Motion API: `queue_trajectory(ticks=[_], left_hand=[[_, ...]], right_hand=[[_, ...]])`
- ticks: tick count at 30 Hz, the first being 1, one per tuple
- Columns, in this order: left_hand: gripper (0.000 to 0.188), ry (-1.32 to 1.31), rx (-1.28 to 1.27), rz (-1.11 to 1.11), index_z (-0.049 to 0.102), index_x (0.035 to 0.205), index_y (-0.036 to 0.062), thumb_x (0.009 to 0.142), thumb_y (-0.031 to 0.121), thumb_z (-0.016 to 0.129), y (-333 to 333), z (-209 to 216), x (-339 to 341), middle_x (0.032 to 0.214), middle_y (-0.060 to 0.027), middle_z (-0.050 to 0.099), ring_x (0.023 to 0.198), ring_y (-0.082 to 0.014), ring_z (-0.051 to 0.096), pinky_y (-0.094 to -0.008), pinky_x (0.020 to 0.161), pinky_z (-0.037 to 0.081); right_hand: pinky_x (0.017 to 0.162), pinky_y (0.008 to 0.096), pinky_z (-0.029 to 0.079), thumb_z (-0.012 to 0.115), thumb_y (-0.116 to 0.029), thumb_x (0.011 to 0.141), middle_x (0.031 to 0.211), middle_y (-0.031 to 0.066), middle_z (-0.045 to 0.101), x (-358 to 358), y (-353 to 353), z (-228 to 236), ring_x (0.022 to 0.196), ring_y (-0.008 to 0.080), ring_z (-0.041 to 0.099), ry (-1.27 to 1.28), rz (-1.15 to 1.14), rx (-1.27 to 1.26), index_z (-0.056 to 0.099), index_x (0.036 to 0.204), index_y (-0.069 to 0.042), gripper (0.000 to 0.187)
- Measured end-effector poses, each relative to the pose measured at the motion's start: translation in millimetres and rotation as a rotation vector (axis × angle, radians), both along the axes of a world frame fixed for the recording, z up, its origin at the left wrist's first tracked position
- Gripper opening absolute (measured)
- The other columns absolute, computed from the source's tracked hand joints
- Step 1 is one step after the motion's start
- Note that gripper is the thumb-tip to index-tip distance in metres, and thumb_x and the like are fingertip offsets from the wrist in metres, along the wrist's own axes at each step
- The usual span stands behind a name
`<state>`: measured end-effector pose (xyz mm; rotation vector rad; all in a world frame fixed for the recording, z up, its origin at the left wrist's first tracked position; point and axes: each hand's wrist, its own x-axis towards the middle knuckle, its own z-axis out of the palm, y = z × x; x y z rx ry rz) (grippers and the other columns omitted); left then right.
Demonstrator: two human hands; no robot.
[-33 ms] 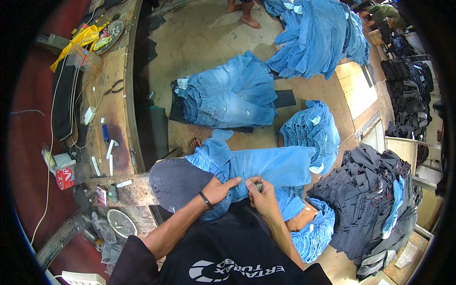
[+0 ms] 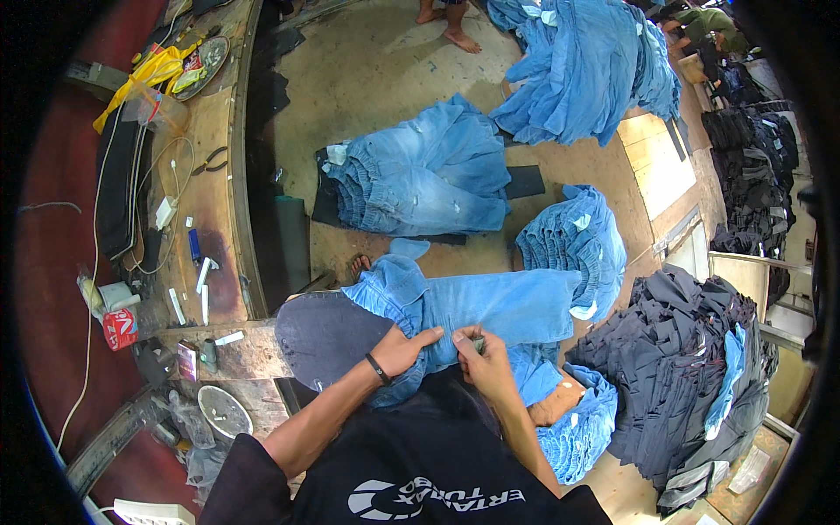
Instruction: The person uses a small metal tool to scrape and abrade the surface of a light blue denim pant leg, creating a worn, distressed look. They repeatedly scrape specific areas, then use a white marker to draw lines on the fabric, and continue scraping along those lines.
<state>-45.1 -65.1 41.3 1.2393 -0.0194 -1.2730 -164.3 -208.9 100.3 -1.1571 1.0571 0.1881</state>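
Observation:
A light blue denim garment (image 2: 516,302) with a gathered waistband lies spread over a dark board with a rounded end (image 2: 325,341), right before me. My left hand (image 2: 404,352) is closed on the cloth, thumb stretched along the top, the other fingers mostly hidden. Close on its right, my right hand (image 2: 486,363) is closed over the same cloth. Between its thumb and fingers shows a small greyish thing, too small to name. More blue denim (image 2: 573,442) is heaped under and beside my right forearm.
Folded denim stacks (image 2: 420,166) lie beyond the board, with another stack (image 2: 573,245) farther right. A large dark garment pile (image 2: 665,367) stands at the right. On the left, a wooden bench (image 2: 214,201) carries pliers (image 2: 210,161), white pens and cables. Another person's bare foot (image 2: 461,40) shows at the top.

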Motion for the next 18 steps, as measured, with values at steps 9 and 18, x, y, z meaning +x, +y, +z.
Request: queue_trajectory(ticks=[9, 18], left_hand=[[0.033, -0.023, -0.009, -0.097, 0.066, 0.129, -0.0017, 0.101, 0.014, 0.070, 5, 6, 7, 0.120, -0.0037, 0.071, 0.109, -0.0136, 0.064, -0.0350, 0.099, 0.053], [0.040, -0.049, -0.039, -0.159, 0.060, 0.139, -0.0013, 0.103, 0.015, 0.070, 10, 1, 8, 0.129, -0.0043, 0.068, 0.117, -0.0144, 0.061, -0.0350, 0.106, 0.050]], right_hand=[[0.055, 0.0256, 0.034, 0.068, -0.015, 0.101, 0.070, -0.0066, 0.051, 0, -11, 4, 0.062, 0.0032, 0.043, -0.092, 0.048, 0.144, 0.067, 0.093, -0.004, 0.014], [0.055, 0.0246, 0.034, 0.070, -0.017, 0.102, 0.070, -0.0077, 0.050, 3, -8, 7, 0.062, 0.0026, 0.042, -0.086, 0.136, 0.043, 0.066, 0.093, -0.005, 0.016]])
